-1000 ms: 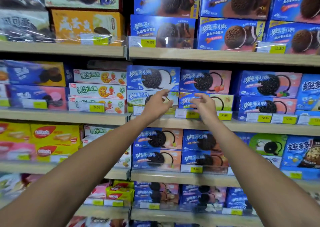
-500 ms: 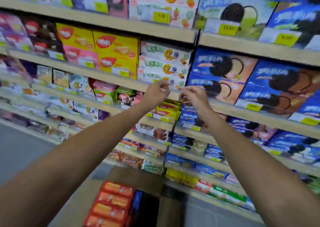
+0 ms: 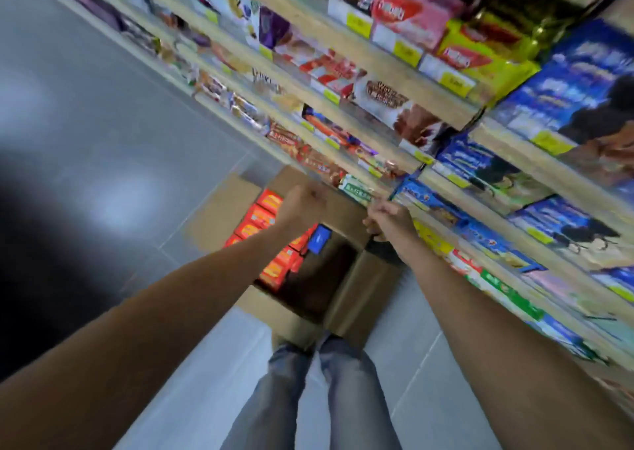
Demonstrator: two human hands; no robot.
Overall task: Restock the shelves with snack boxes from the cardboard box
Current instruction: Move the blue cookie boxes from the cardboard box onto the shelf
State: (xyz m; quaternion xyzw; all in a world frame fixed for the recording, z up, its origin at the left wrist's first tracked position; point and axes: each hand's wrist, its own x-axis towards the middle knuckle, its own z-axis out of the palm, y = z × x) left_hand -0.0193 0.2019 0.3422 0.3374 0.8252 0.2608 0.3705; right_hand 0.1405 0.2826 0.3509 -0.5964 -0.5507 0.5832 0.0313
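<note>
- Cardboard carton (image 3: 286, 316) sits open on the floor (image 3: 103, 123), flaps splayed, right under both hands.
- Left hand (image 3: 302, 206) hovers over it, fingers curled into the palm, nothing in them.
- Right hand (image 3: 389, 218) hangs alongside, nearer the shelves (image 3: 446, 103). Its fingers look bent, but the blur is heavy and I cannot tell if they pinch anything.
- Red boxes (image 3: 264, 216) are packed on edge in rows directly below the left knuckles.
- One blue box (image 3: 319, 239) stands lower down, between the two sets of fingers, at the edge of the dark, emptied half that lies beneath the right fingers.
- Handling, as I read it: this is thin printed card around biscuits. That means light, stiff along the edges, glossy and a little slick on the faces, and easy to dent at the corners. A hard squeeze would likely crush what's inside.
- The red ones sit tight together, so the grip goes on the exposed top edge. Put the thumb on one broad face and the fingertips on the other, then lift straight up out of the row.
- The blue box has open space on the side toward the right fingers, so it's the easier pick. Pinch it across its narrow thickness near the top.
- Two hands could carry several at once, palms pressing the ends of the stack, with gentle pressure only.
</note>
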